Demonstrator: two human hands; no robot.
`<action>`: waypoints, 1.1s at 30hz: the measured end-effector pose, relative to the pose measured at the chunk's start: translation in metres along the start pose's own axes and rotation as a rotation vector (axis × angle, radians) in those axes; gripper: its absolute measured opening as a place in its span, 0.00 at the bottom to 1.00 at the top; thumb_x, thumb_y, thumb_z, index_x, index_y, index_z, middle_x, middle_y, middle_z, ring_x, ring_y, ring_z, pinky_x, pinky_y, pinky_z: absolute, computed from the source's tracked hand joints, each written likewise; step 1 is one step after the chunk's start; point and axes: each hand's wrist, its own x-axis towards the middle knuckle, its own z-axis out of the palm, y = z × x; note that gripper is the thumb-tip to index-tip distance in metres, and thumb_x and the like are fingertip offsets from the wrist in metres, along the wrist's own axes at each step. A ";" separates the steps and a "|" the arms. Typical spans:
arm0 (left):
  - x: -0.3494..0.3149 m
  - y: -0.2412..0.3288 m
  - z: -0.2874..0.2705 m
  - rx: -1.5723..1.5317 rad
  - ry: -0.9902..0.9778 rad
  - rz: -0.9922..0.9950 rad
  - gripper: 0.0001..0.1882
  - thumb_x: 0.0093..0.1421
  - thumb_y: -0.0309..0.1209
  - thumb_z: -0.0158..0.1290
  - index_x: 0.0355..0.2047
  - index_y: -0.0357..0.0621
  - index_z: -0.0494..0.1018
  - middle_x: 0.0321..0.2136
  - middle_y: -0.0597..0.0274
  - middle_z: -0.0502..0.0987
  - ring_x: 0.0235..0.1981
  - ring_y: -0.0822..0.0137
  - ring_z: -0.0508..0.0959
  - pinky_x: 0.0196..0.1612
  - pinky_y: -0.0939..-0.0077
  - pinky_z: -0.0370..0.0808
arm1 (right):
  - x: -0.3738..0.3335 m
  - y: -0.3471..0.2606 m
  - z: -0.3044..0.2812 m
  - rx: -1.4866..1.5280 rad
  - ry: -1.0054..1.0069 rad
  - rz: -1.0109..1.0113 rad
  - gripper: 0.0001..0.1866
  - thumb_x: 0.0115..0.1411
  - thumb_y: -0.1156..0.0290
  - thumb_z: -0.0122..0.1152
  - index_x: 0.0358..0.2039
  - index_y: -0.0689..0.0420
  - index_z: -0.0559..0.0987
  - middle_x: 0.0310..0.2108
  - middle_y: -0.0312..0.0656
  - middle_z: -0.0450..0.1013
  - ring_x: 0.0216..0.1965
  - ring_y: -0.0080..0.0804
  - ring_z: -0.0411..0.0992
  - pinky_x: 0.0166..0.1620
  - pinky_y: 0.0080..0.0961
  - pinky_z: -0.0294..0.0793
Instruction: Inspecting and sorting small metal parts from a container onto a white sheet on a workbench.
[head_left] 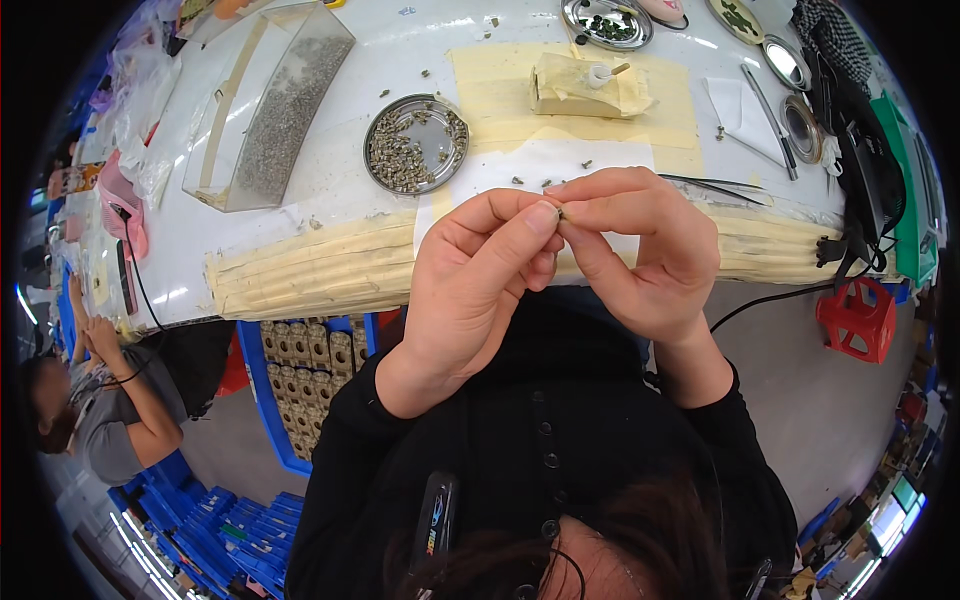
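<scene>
Apparently, 1 small metallic piece sits mid-frame, pinched at the fingertips of 2 hands. Left hand: thumb and index finger closed on it. Right hand: thumb and index finger meet it from the other side. Shape mostly hidden by fingers. Just above, 3 loose pieces lie on a white sheet; upper left of these, a round metal dish holds many more. Progress, as judged: 1 piece in hand, plenty in the dish; whether any are finished, cannot tell. Upper left, a clear bin of small grey pieces. Writing: printed lettering on a dark elongated item, lower centre; no label made out on dish or bin.
</scene>
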 end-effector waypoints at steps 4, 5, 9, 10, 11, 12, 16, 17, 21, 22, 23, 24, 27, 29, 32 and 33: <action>0.000 0.001 0.000 -0.026 0.012 -0.029 0.07 0.64 0.28 0.52 0.39 0.38 0.75 0.27 0.67 0.76 0.27 0.79 0.72 0.31 0.85 0.68 | 0.000 0.002 0.000 0.005 -0.011 -0.017 0.10 0.45 0.85 0.66 0.30 0.60 0.79 0.30 0.42 0.78 0.30 0.32 0.78 0.33 0.21 0.76; 0.000 0.001 0.000 -0.033 0.006 -0.030 0.07 0.64 0.28 0.52 0.39 0.38 0.75 0.27 0.67 0.76 0.27 0.79 0.72 0.31 0.85 0.68 | 0.000 0.002 -0.001 0.011 -0.015 -0.018 0.10 0.46 0.85 0.66 0.30 0.61 0.79 0.30 0.43 0.78 0.31 0.32 0.78 0.33 0.21 0.76; 0.001 0.002 0.000 -0.040 -0.010 -0.038 0.07 0.65 0.30 0.52 0.38 0.39 0.75 0.27 0.67 0.76 0.27 0.79 0.71 0.31 0.84 0.68 | -0.002 -0.002 -0.001 0.118 -0.023 0.126 0.10 0.49 0.84 0.64 0.34 0.63 0.80 0.31 0.42 0.78 0.32 0.29 0.78 0.37 0.20 0.77; 0.001 0.003 0.000 -0.042 -0.011 -0.038 0.07 0.65 0.30 0.52 0.37 0.39 0.75 0.27 0.67 0.76 0.27 0.79 0.71 0.31 0.84 0.68 | -0.003 -0.003 0.000 0.144 -0.012 0.161 0.09 0.50 0.84 0.64 0.34 0.63 0.80 0.32 0.42 0.78 0.33 0.29 0.78 0.37 0.20 0.77; 0.002 0.003 0.000 -0.044 -0.012 -0.039 0.07 0.65 0.30 0.52 0.37 0.39 0.74 0.27 0.67 0.76 0.26 0.79 0.71 0.31 0.84 0.68 | -0.003 -0.004 0.001 0.169 0.000 0.196 0.09 0.51 0.84 0.64 0.35 0.64 0.80 0.32 0.42 0.78 0.33 0.28 0.78 0.38 0.20 0.77; 0.002 0.002 0.000 -0.046 -0.013 -0.040 0.07 0.65 0.30 0.52 0.37 0.40 0.74 0.27 0.67 0.76 0.26 0.79 0.71 0.32 0.84 0.68 | -0.004 -0.003 0.001 0.163 -0.007 0.181 0.09 0.51 0.84 0.63 0.35 0.64 0.80 0.32 0.41 0.78 0.34 0.28 0.78 0.39 0.20 0.77; 0.001 0.002 -0.001 -0.047 -0.014 -0.034 0.06 0.65 0.30 0.51 0.36 0.40 0.74 0.27 0.67 0.76 0.27 0.79 0.71 0.31 0.84 0.68 | -0.005 0.001 0.000 0.146 -0.023 0.138 0.09 0.52 0.84 0.63 0.35 0.65 0.79 0.32 0.42 0.79 0.34 0.28 0.78 0.39 0.20 0.77; 0.001 0.001 -0.001 -0.045 -0.013 -0.035 0.06 0.65 0.30 0.51 0.36 0.40 0.74 0.27 0.67 0.75 0.27 0.79 0.71 0.31 0.84 0.68 | -0.005 0.002 0.000 0.143 -0.024 0.131 0.09 0.52 0.84 0.63 0.35 0.65 0.79 0.32 0.42 0.79 0.34 0.28 0.78 0.39 0.20 0.77; 0.001 0.001 0.000 -0.049 -0.005 -0.037 0.06 0.65 0.30 0.52 0.36 0.40 0.74 0.28 0.67 0.75 0.27 0.79 0.70 0.32 0.84 0.68 | -0.006 0.004 -0.001 0.134 -0.030 0.103 0.08 0.52 0.85 0.63 0.34 0.65 0.79 0.33 0.43 0.79 0.35 0.28 0.79 0.39 0.20 0.77; 0.001 0.001 0.000 -0.051 -0.005 -0.037 0.06 0.65 0.30 0.52 0.36 0.40 0.74 0.28 0.67 0.75 0.27 0.79 0.70 0.32 0.84 0.68 | -0.006 0.004 -0.001 0.139 -0.030 0.108 0.08 0.52 0.85 0.62 0.34 0.65 0.79 0.33 0.43 0.79 0.35 0.28 0.79 0.40 0.20 0.77; 0.001 0.001 0.000 -0.053 -0.005 -0.037 0.06 0.65 0.29 0.52 0.36 0.40 0.74 0.28 0.67 0.75 0.27 0.79 0.70 0.32 0.84 0.68 | -0.006 0.004 -0.001 0.144 -0.030 0.113 0.08 0.52 0.85 0.62 0.34 0.65 0.79 0.33 0.43 0.79 0.35 0.28 0.79 0.40 0.20 0.77; 0.000 0.001 0.000 -0.055 -0.004 -0.037 0.06 0.65 0.29 0.52 0.36 0.40 0.74 0.28 0.67 0.75 0.27 0.79 0.70 0.32 0.84 0.68 | -0.006 0.003 -0.001 0.156 -0.026 0.125 0.07 0.52 0.85 0.62 0.34 0.65 0.79 0.33 0.43 0.79 0.35 0.28 0.79 0.40 0.20 0.77; 0.000 0.000 0.000 -0.053 -0.011 -0.033 0.06 0.64 0.29 0.52 0.36 0.39 0.75 0.28 0.66 0.76 0.27 0.79 0.71 0.32 0.84 0.68 | -0.007 0.002 0.000 0.188 -0.016 0.161 0.07 0.53 0.85 0.62 0.33 0.65 0.78 0.33 0.44 0.79 0.35 0.28 0.79 0.41 0.20 0.77; 0.000 0.000 -0.001 -0.055 -0.020 -0.034 0.06 0.64 0.28 0.52 0.37 0.39 0.75 0.29 0.65 0.76 0.28 0.79 0.72 0.32 0.84 0.69 | -0.007 0.001 0.000 0.202 -0.011 0.185 0.06 0.53 0.84 0.62 0.33 0.66 0.78 0.33 0.44 0.79 0.35 0.28 0.79 0.41 0.20 0.78; 0.000 -0.001 -0.003 -0.056 -0.020 -0.035 0.06 0.63 0.27 0.53 0.38 0.38 0.75 0.29 0.65 0.77 0.29 0.78 0.73 0.32 0.85 0.70 | -0.007 0.000 0.000 0.223 -0.005 0.206 0.06 0.54 0.84 0.61 0.33 0.66 0.78 0.33 0.44 0.79 0.35 0.27 0.79 0.41 0.21 0.78; -0.001 -0.001 -0.003 -0.056 -0.018 -0.034 0.06 0.63 0.27 0.53 0.38 0.38 0.75 0.30 0.64 0.77 0.29 0.78 0.74 0.32 0.85 0.70 | -0.007 0.000 0.000 0.231 0.000 0.213 0.06 0.53 0.84 0.61 0.33 0.66 0.78 0.33 0.44 0.79 0.35 0.27 0.79 0.41 0.20 0.78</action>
